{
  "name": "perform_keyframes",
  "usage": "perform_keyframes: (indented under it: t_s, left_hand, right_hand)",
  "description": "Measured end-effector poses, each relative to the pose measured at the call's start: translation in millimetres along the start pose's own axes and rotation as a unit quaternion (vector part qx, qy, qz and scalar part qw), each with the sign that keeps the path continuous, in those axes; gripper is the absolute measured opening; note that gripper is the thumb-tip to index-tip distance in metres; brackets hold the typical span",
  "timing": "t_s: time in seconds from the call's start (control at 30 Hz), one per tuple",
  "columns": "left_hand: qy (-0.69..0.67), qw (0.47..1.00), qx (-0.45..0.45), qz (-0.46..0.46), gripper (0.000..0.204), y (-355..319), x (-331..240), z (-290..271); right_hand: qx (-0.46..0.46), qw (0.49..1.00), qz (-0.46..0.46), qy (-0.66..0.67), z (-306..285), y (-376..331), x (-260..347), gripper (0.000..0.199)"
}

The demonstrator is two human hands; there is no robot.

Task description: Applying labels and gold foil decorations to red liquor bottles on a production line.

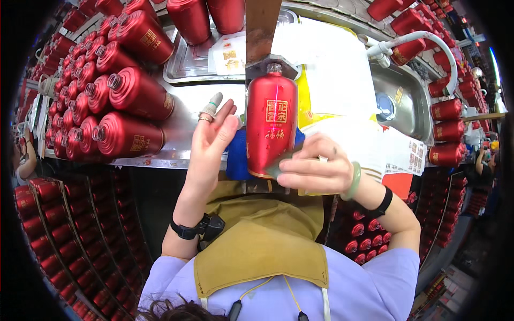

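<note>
A shiny red bottle point(270, 128) with gold characters lies in front of me, its clear neck pointing away into a grey metal holder point(284, 63). Blue cloth point(235, 158) shows on both sides beneath it. To the left of the bottle, my left hand point(214, 128) is open and holds nothing, fingers apart; one finger wears a pale cover and a ring. My right hand point(319, 165) is at the bottle's lower right, fingers closed on a thin grey-green flat piece point(278, 162) that touches the bottle's base end. What the piece is made of is unclear.
Many red bottles point(136, 91) lie stacked at the left. A clear tray point(184, 61) holds upright bottles and label sheets. White paper point(334, 69) covers the right side, beside a steel sink point(407, 88) with a curved faucet point(423, 37). A brown post point(261, 27) rises behind the holder.
</note>
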State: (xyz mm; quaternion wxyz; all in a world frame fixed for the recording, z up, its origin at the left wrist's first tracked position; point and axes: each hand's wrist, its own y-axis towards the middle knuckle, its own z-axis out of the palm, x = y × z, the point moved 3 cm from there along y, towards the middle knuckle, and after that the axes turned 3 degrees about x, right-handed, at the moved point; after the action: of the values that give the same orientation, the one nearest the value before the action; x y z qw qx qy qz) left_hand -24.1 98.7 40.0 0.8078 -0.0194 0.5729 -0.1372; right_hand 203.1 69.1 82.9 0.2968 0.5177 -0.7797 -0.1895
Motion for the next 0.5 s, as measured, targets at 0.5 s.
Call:
perform_keyframes:
  t_s: [0.5]
  left_hand:
    - [-0.001, 1.000, -0.023, 0.003, 0.064, -8.4, -9.7, -2.1]
  right_hand:
    - [0.134, 0.963, 0.198, -0.128, -5.7, 96.9, -34.3, 0.018]
